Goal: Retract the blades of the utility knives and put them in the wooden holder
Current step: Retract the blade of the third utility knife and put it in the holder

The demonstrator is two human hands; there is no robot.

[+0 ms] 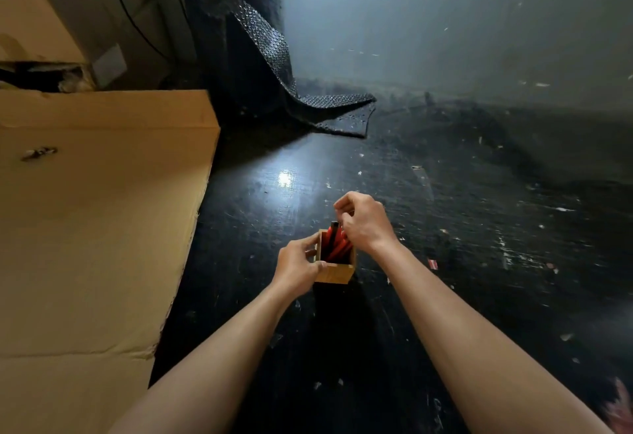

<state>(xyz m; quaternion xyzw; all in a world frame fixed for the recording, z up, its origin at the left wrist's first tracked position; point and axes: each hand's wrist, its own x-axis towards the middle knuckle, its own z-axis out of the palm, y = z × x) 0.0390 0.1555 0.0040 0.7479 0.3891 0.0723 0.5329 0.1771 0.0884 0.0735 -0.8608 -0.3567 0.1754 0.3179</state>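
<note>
A small square wooden holder (337, 272) stands on the dark floor in the lower middle of the head view. Several red utility knives (337, 245) stand inside it, their ends sticking up above the rim. My left hand (296, 267) grips the holder's left wall, thumb on the near rim. My right hand (363, 221) hovers over the holder's far right corner, fingers curled around the top of a knife with a black end (334, 225). The blades are hidden.
A large flat cardboard box (96, 211) lies to the left, its edge close to the holder. A roll of dark bubble wrap (253, 39) stands behind, with a loose end (342, 115) trailing on the floor. Small scraps litter the dark floor (479, 245) on the right.
</note>
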